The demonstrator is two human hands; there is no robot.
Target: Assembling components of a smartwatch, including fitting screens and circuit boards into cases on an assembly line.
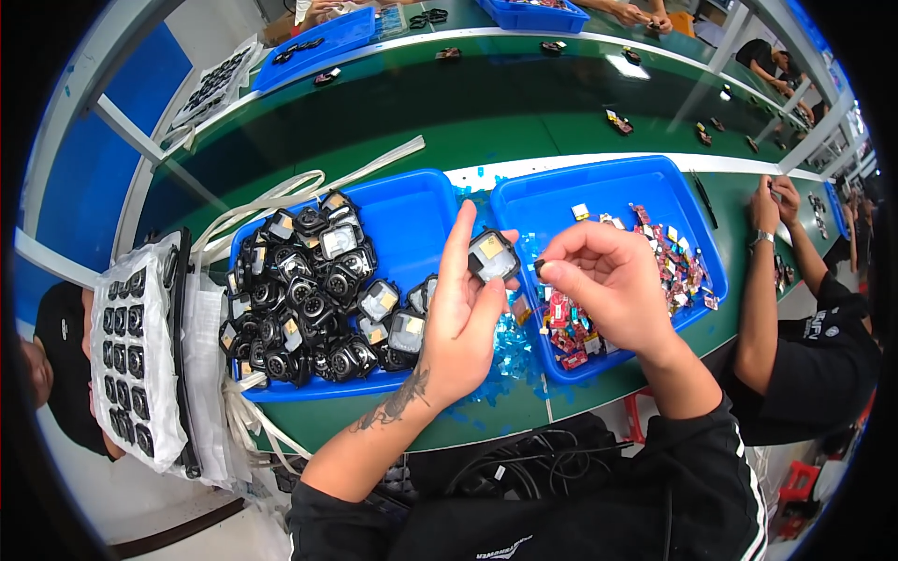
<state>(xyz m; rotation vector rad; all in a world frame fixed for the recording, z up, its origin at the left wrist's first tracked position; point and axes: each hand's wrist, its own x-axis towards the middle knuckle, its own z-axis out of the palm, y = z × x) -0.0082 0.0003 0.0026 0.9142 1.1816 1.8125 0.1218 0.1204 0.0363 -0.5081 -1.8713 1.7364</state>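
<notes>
My left hand (460, 323) holds a black smartwatch case (493, 255) between thumb and fingers, its grey inside with a yellowish square turned up. Close to its right side, my right hand (608, 280) pinches a small dark piece (540, 266) between thumb and forefinger, too small to name. Below and left of my left hand lies a blue tray (412, 201) heaped with similar black watch cases (309, 299). Under my right hand a second blue tray (533, 201) holds many small red, white and yellow electronic parts (678, 262), partly covered by the hand.
Scraps of blue film (513, 351) litter the green bench between the trays. Black tweezers (703, 198) lie right of the second tray. White straps (281, 201) trail around the left tray, near stacked trays of cases (131, 346). At right, a co-worker's hands (774, 201) work; parts dot the green belt (524, 103).
</notes>
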